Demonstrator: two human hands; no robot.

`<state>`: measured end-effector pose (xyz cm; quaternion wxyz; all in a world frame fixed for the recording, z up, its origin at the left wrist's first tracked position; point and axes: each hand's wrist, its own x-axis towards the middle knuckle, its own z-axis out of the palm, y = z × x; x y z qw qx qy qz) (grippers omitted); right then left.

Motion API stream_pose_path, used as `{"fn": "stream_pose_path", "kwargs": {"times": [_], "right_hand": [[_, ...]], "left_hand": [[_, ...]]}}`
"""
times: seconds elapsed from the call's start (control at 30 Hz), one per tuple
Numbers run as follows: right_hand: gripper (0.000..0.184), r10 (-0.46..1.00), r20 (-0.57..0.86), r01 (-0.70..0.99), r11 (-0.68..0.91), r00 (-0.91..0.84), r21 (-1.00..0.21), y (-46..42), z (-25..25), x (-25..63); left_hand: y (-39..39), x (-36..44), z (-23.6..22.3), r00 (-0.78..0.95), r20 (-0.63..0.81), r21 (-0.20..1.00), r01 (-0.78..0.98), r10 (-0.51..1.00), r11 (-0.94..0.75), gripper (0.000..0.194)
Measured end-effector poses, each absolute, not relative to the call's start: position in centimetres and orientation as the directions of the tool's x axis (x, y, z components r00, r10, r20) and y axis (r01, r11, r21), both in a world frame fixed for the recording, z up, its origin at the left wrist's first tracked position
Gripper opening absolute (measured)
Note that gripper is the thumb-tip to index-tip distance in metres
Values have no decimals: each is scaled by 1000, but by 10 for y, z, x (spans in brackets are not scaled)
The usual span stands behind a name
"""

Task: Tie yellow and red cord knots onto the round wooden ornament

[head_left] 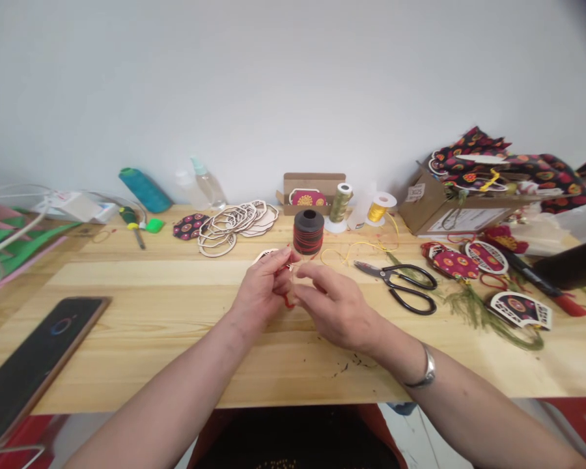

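My left hand (262,286) pinches a thin laser-cut wooden piece (264,255) at its fingertips, with a red cord (288,299) hanging below. My right hand (334,306) sits close beside it, its thumb and forefinger closed on the red cord where the fingers nearly meet. The cord's exact path between my fingers is hidden. Just beyond my hands stands a spool of black and red cord (308,232). Black-handled scissors (400,284) lie shut on the pine table (127,326) to my right, apart from both hands.
A stack of wooden ring frames (237,226) and a patterned fabric piece (190,226) lie behind my hands. Thread spools (340,203) and yellow cord stand further back. A phone (39,365) lies at the left. Fabric-covered pieces (452,262) and a cardboard box (432,202) fill the right.
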<state>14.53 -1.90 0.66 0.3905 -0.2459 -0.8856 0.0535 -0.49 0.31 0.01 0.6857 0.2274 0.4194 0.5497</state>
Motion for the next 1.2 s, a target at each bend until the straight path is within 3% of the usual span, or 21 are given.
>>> {"fn": "stream_pose_path", "kwargs": {"times": [0.17,0.53,0.73,0.83,0.93,1.03,1.13,1.2], "right_hand": [[21,294,585,242,956,-756,-167,-19,9,144],[27,261,533,217,965,-805,-145,-20,-2,136],[31,129,489,188,979,-863,74,-29,-5,129],[38,1,577,77,991,-816,108,-40,-2,128],[37,61,741,77,997,-669,-13,-41,7,134],[18,403,787,287,911,-468,-296,-24,13,145],[13,735,648,346,671,-199,-655,-1,11,154],[13,858,485,265,513,-169,-816,9,6,156]], "left_hand": [[2,-2,0,48,-363,743,-587,930,320,16],[-3,0,5,60,-396,756,-545,916,362,20],[-1,0,4,-10,-380,794,-515,925,321,20],[-1,-1,4,-59,-289,864,-445,955,234,21],[-3,0,6,2,-239,917,-328,971,226,25],[-6,2,8,45,-232,927,-292,972,235,24],[-7,4,8,60,-208,932,-290,976,217,24],[-7,5,8,81,-209,940,-259,975,223,26]]}}
